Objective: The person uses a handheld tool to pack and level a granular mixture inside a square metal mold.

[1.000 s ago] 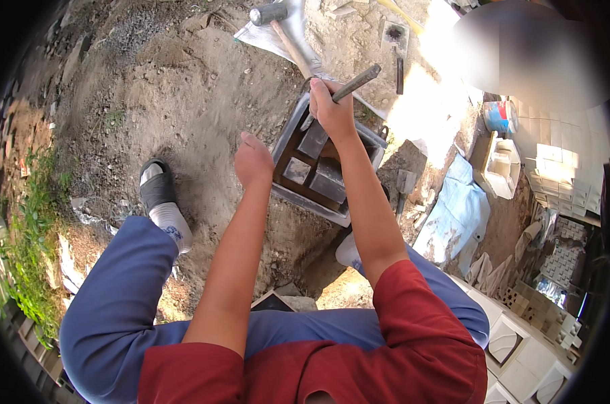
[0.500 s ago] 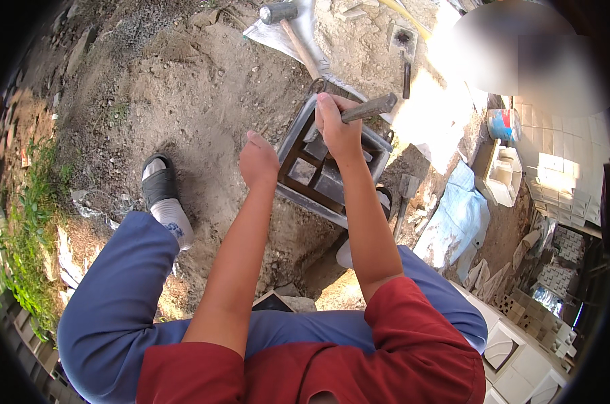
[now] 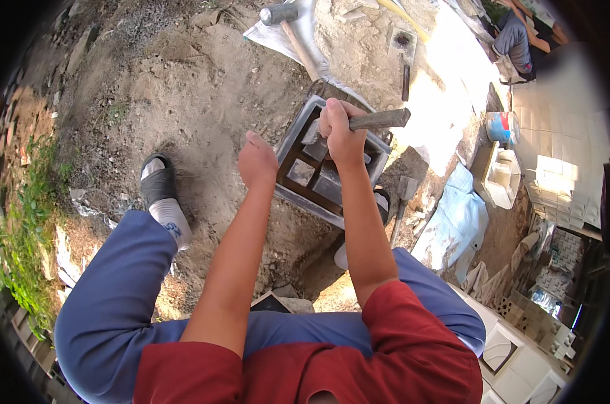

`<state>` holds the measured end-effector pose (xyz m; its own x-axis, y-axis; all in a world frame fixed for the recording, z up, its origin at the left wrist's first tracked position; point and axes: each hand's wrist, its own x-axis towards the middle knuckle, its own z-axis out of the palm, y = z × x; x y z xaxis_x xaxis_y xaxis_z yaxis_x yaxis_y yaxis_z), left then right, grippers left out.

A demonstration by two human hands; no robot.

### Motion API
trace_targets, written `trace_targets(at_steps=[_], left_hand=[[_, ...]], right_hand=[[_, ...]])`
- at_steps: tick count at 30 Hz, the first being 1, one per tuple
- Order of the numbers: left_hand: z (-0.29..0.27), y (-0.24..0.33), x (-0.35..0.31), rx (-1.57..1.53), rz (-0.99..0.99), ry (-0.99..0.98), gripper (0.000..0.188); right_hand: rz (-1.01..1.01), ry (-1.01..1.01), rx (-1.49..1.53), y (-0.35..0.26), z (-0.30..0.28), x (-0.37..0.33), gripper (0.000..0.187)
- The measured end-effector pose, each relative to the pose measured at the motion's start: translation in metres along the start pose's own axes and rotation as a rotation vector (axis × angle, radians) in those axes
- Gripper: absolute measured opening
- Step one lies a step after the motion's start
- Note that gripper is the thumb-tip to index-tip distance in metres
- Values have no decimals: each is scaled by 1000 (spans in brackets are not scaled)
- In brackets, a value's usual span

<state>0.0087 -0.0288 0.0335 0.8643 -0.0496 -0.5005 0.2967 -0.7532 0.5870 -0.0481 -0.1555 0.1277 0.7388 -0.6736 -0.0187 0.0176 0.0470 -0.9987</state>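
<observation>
A grey square mould [image 3: 308, 207] with several compartments sits on the ground in front of me. Over its far right part, my right hand [image 3: 345, 135] is wrapped round a wooden-handled tool [image 3: 384, 119]. The handle sticks out to the right, and my fingers hide the tool's working end. Inside the mould, light grey faces show between brown dividers. My left hand [image 3: 258, 161] is closed beside the mould's left rim, its thumb up. Its fingers are curled out of sight, so anything in them is hidden.
A mallet [image 3: 279, 15] lies on a white sack at the back. To the right are a small hammer-like tool [image 3: 407, 187], a blue sheet [image 3: 456, 209], a bucket [image 3: 503, 127] and a white basin [image 3: 501, 176]. Another person [image 3: 517, 44] sits far right.
My right hand has shifted slightly right and nearer, and the tool's handle has swung to lie flatter, pointing right. The left hand is nearly still.
</observation>
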Motion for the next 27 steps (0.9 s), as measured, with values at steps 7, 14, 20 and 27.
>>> trace_targets(at_steps=[7,14,20,27], left_hand=[[2,1,4,-29,43,10,71],[5,0,4,-1,17,-8,71],[8,1,2,2,46,-3,72],[4,-1,6,-9,28,8,72]], right_hand=[[-85,15,-4,8,-7,17,43],[-27,-12,-5,18,-5,14,44],[-95,39,-12,25,-10,14,45],[-77,80,-9,15,-3,20,45]])
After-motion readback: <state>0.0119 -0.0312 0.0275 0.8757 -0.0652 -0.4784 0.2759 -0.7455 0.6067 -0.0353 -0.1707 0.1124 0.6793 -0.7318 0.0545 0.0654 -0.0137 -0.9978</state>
